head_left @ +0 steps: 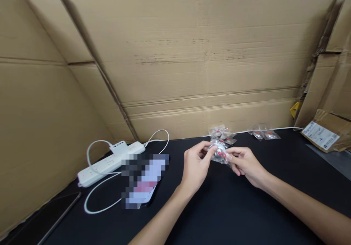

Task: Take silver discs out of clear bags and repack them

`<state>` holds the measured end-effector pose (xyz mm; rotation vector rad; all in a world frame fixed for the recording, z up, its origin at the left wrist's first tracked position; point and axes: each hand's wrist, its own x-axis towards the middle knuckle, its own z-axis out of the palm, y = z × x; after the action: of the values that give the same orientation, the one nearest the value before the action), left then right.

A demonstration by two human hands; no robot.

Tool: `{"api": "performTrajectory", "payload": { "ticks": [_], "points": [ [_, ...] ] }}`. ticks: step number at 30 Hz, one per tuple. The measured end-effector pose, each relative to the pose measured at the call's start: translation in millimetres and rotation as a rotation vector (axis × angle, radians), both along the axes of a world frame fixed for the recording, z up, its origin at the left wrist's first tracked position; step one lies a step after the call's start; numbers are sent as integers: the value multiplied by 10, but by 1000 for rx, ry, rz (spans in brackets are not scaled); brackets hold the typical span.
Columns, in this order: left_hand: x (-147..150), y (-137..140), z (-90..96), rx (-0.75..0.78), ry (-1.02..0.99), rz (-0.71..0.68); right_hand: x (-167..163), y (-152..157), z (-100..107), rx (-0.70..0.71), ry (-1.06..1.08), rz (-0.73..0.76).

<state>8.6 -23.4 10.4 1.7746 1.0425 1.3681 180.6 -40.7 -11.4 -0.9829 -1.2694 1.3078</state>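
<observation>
Between my two hands is a small clear plastic packet with a round silvery item and a red loop showing through it. My left hand pinches its left side between thumb and fingers. On the packet's right edge, my right hand is closed with thumb and fingertips. What exactly the silvery item is I cannot make out. Just behind my hands lies a small heap of similar packets against the cardboard. Further right, a few more packets with red bits lie on the black table.
Tall cardboard walls enclose the table. At left are a white power strip with a looping white cable, a blurred-out phone and a dark flat device. A labelled cardboard box sits at the right.
</observation>
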Motion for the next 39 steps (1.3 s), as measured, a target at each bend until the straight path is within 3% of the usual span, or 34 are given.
{"api": "performTrajectory", "payload": {
  "ticks": [4, 8, 13, 17, 19, 21, 26, 29, 34, 39],
  "points": [
    [-16, 2, 35, -41, 33, -77, -54, -35, -34, -97, 139, 25],
    [-38, 87, 20, -144, -96, -154, -3, 18, -65, -142, 261, -19],
    [-101, 204, 7, -257, -266, -77, 176, 170, -97, -179, 384, -198],
    [-189, 329, -87, -340, -283, 24, 300, 260, -137, -229, 432, -299],
    [-253, 400, -171, -327, -198, 106, 312, 264, -141, -224, 410, -284],
    [-314, 449, -245, -246, 16, 196, 289, 242, -130, -201, 384, -256],
    [-289, 348, -229, 149, 534, 380, 179, 170, -103, -145, 301, -227],
    [-141, 172, -120, 244, 552, 269, 126, 149, -109, -117, 258, -213],
    [53, -42, -60, 189, 383, -86, 27, 92, -111, -15, 157, -95],
    [81, -79, -133, 176, 473, -138, -72, 39, -156, 124, 35, -23]
  ]
}}
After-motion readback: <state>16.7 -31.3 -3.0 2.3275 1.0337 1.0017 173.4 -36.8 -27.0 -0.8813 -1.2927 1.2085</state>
